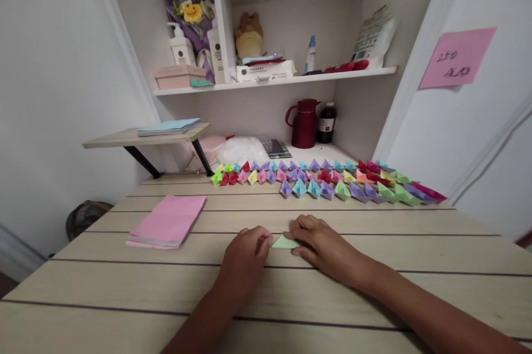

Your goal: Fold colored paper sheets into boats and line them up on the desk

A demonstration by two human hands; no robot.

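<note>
A small piece of folded light green paper lies low over the middle of the wooden table, its visible part triangular. My right hand grips its right side between thumb and fingers, covering that end. At its left corner is my left hand, fingers curled and pinched together; the fingertips are partly hidden, and they seem to touch the paper's tip. Beyond both hands stand rows of small folded paper boats in many colours. To the left lies a stack of pink square paper.
A small raised shelf at the left carries a stack of blue paper. Behind the boats are a red jug, a dark bottle and a white plastic bag. A pink note sticks to the right wall.
</note>
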